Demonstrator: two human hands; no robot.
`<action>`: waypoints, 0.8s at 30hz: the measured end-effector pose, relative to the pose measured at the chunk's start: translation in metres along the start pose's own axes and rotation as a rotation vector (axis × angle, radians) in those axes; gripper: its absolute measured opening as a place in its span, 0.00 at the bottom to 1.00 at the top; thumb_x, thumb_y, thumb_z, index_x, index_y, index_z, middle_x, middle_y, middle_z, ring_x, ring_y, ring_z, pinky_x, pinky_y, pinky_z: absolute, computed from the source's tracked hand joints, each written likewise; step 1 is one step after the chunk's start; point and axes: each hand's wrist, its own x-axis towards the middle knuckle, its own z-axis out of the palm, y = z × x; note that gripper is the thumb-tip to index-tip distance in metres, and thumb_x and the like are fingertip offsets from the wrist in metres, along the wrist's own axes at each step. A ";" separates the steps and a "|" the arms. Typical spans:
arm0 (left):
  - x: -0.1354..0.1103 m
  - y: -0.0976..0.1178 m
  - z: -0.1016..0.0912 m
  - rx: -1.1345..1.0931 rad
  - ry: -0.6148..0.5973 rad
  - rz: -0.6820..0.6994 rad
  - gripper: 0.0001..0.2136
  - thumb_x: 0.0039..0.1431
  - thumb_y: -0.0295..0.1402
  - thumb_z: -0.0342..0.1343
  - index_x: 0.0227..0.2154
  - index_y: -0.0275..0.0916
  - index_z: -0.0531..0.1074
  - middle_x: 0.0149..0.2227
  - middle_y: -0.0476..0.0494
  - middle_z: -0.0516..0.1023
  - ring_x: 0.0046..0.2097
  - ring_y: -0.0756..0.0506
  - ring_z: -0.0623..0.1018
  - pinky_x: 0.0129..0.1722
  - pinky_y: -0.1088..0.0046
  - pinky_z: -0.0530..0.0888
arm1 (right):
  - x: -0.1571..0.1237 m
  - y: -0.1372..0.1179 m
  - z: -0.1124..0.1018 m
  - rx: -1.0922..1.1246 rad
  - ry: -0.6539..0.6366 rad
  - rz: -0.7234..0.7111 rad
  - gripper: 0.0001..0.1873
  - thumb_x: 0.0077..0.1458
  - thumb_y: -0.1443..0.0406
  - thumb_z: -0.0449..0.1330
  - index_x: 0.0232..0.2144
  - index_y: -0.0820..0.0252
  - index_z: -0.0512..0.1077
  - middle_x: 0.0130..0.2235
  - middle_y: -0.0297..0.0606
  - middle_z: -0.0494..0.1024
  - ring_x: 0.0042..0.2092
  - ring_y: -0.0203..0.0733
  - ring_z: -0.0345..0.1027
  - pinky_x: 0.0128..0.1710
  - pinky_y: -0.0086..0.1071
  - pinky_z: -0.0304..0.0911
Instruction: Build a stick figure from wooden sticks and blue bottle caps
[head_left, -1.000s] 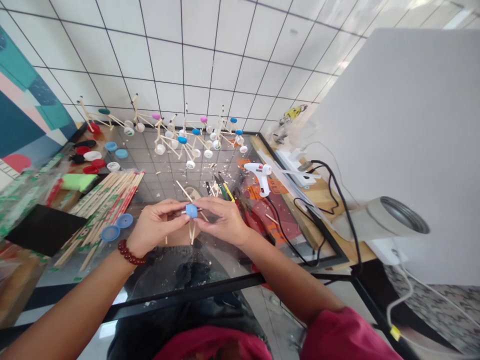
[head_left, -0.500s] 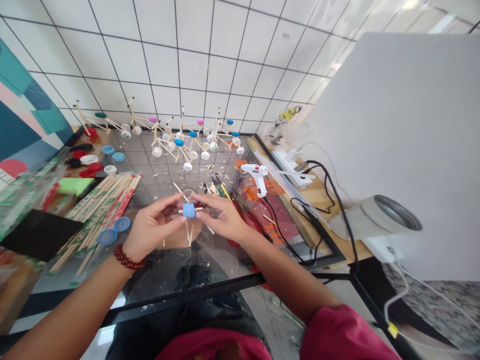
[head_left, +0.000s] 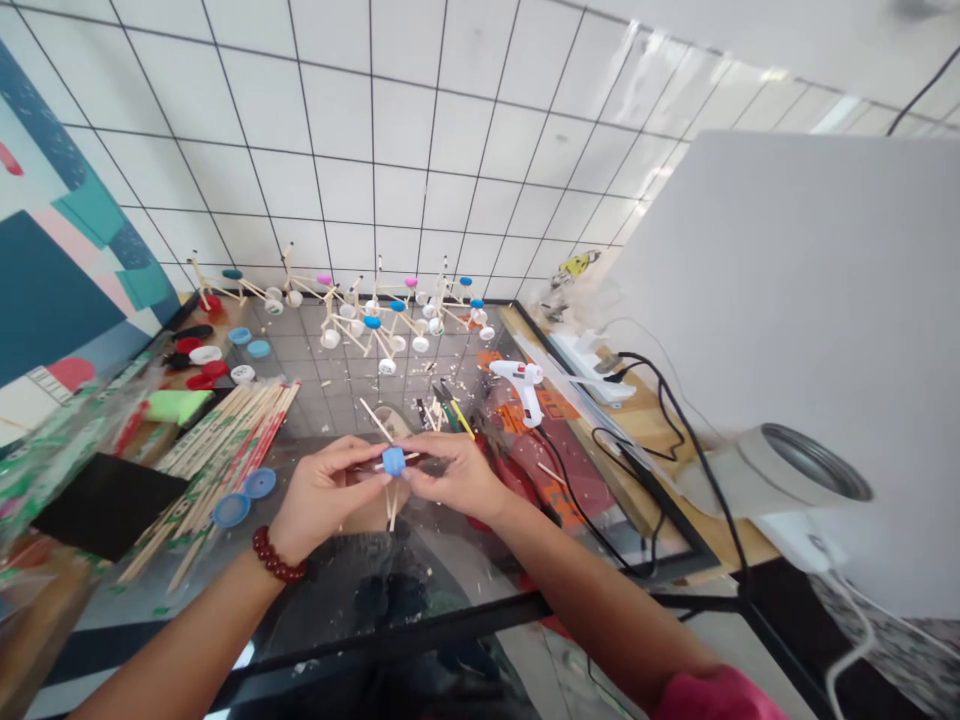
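Over the middle of the glass-topped table, my left hand (head_left: 319, 495) and my right hand (head_left: 454, 475) meet with fingertips pinched from either side on a small blue piece (head_left: 394, 461). Thin wooden sticks (head_left: 375, 420) jut out around it, one slanting up to the left and others pointing down. Fingers hide how the sticks join the blue piece. On the left lie a bundle of wooden chopsticks (head_left: 225, 450) and two blue bottle caps (head_left: 231, 510). A white hot glue gun (head_left: 519, 378) rests to the right of my hands.
Several small stick tricycles with bottle-cap wheels (head_left: 387, 367) stand along the back by the tiled wall. Loose caps (head_left: 204, 354) lie at left. Pens (head_left: 457, 410) and wood scraps sit beyond my hands. A power strip (head_left: 592, 360), black cables and a grey lamp-like cylinder (head_left: 772, 470) are right.
The view has tilted up a little, so everything sits lower in the picture. Both hands keep their pinch, and the blue piece appears slightly turned.
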 end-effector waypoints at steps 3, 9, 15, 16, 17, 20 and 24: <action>0.000 -0.002 0.000 -0.018 0.003 -0.016 0.13 0.47 0.30 0.76 0.38 0.46 0.91 0.34 0.43 0.87 0.37 0.45 0.86 0.39 0.73 0.84 | 0.000 0.002 0.001 0.017 -0.004 -0.009 0.17 0.60 0.60 0.70 0.50 0.57 0.86 0.45 0.43 0.90 0.43 0.45 0.85 0.47 0.37 0.81; 0.001 -0.003 -0.001 -0.191 0.044 -0.204 0.17 0.41 0.37 0.83 0.37 0.44 0.91 0.38 0.40 0.90 0.38 0.43 0.87 0.41 0.71 0.86 | 0.001 -0.002 -0.004 0.013 -0.027 0.016 0.19 0.65 0.56 0.69 0.54 0.56 0.85 0.47 0.43 0.90 0.46 0.46 0.85 0.50 0.38 0.80; 0.003 0.006 0.000 -0.373 0.075 -0.461 0.26 0.35 0.43 0.85 0.36 0.36 0.86 0.30 0.43 0.87 0.27 0.47 0.84 0.29 0.73 0.84 | 0.000 -0.008 -0.007 -0.041 0.001 -0.128 0.25 0.64 0.59 0.70 0.63 0.52 0.79 0.50 0.41 0.88 0.44 0.44 0.84 0.49 0.38 0.81; 0.003 0.008 0.001 -0.374 0.069 -0.475 0.26 0.34 0.44 0.85 0.34 0.36 0.85 0.28 0.44 0.86 0.26 0.47 0.83 0.28 0.74 0.83 | 0.000 -0.008 -0.005 -0.067 0.013 -0.144 0.22 0.65 0.60 0.69 0.60 0.52 0.81 0.48 0.41 0.89 0.43 0.44 0.84 0.48 0.38 0.80; 0.004 0.009 0.002 -0.370 0.067 -0.481 0.26 0.35 0.46 0.85 0.32 0.35 0.83 0.26 0.45 0.85 0.26 0.47 0.83 0.27 0.75 0.82 | 0.000 -0.007 -0.004 -0.089 0.025 -0.151 0.18 0.65 0.62 0.68 0.56 0.53 0.82 0.46 0.40 0.89 0.42 0.43 0.84 0.47 0.37 0.80; 0.004 0.011 0.003 -0.332 0.067 -0.468 0.27 0.36 0.52 0.83 0.28 0.35 0.81 0.26 0.44 0.85 0.26 0.47 0.83 0.28 0.75 0.82 | 0.000 -0.003 -0.001 -0.122 0.057 -0.119 0.14 0.65 0.65 0.65 0.51 0.55 0.83 0.41 0.38 0.88 0.39 0.41 0.83 0.43 0.33 0.79; 0.003 0.010 0.003 -0.269 0.080 -0.424 0.28 0.35 0.51 0.83 0.32 0.35 0.83 0.28 0.43 0.87 0.29 0.47 0.84 0.33 0.72 0.84 | 0.001 0.003 0.000 -0.119 0.089 -0.045 0.13 0.67 0.63 0.64 0.51 0.55 0.84 0.44 0.39 0.90 0.40 0.40 0.84 0.43 0.32 0.78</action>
